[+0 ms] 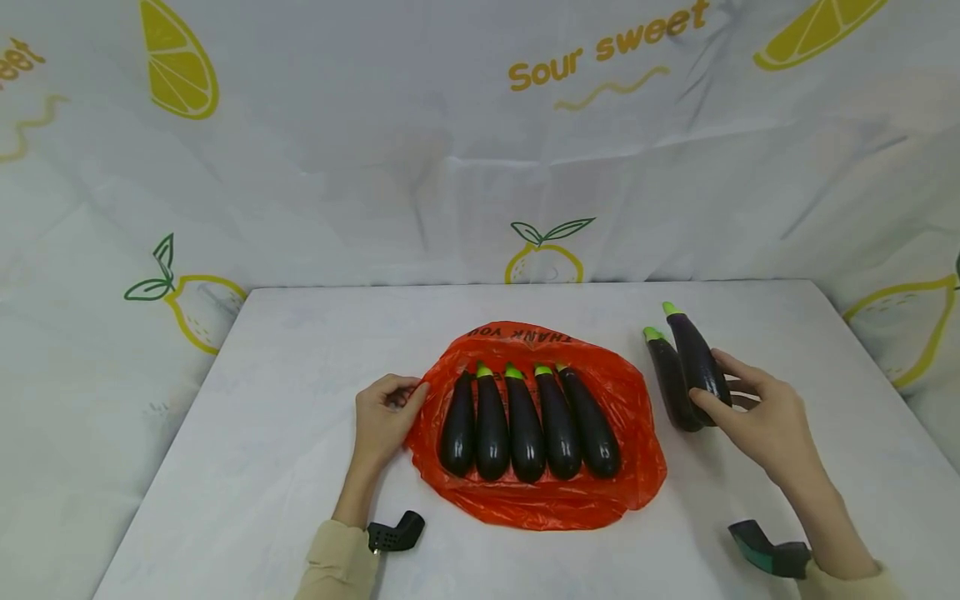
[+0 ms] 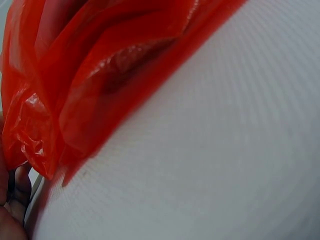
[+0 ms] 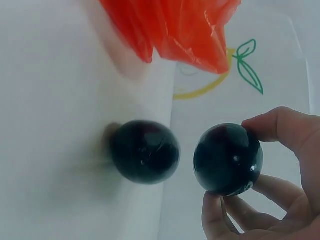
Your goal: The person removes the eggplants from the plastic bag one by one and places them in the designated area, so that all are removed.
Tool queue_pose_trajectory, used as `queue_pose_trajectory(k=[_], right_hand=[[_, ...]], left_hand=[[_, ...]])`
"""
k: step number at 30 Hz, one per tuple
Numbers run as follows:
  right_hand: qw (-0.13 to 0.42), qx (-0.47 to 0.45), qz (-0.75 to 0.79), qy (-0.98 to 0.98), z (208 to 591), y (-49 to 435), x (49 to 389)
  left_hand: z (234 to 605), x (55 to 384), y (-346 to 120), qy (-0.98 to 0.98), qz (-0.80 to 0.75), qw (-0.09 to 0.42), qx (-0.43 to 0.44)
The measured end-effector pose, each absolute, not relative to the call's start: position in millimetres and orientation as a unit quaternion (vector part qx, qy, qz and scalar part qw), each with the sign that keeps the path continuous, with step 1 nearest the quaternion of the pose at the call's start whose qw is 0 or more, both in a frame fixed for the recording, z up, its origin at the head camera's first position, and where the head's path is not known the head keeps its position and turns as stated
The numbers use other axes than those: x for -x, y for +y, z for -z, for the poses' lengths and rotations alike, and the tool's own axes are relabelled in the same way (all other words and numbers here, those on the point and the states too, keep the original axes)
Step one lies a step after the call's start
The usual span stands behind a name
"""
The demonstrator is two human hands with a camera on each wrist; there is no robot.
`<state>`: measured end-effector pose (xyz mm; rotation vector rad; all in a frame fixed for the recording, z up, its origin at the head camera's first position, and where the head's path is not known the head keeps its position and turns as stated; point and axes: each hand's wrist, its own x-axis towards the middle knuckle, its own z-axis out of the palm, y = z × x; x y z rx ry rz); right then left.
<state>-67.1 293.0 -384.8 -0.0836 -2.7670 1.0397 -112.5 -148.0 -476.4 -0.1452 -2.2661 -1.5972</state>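
A red plastic bag (image 1: 525,504) printed "THANK YOU" lies spread on the white table, with several dark eggplants (image 1: 491,433) side by side on it, green caps toward the back. My left hand (image 1: 381,417) pinches the left edge of this bag, which bunches up in the left wrist view (image 2: 115,75). To the right of the bag, my right hand (image 1: 765,417) grips one eggplant (image 1: 699,354) between thumb and fingers near its thick end. Another eggplant (image 1: 667,379) rests on the table just left of it; a gap separates their rounded ends in the right wrist view.
The white table (image 1: 285,400) reaches back to a hanging cloth (image 1: 337,208) printed with lemons and "Sour sweet". A black device (image 1: 397,532) sits at the left wrist, and a similar dark device (image 1: 772,550) at the right one.
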Motion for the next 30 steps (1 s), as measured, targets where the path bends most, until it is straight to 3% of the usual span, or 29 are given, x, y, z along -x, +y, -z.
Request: queue_pose_trajectory(k=[13,22,30], right_hand=[[0.052,0.040,-0.337,-0.939,388,319,71],[0.000,0.054,-0.326,-0.944,390,328,74],[-0.024,0.056,-0.317,-0.946,395,333,79]], left_hand=[[448,101,-139,-0.803,0.564,0.186,0.053],[450,103,-139,-0.805,0.563,0.179,0.050],[475,112,-147,-0.808,0.559,0.177,0.045]])
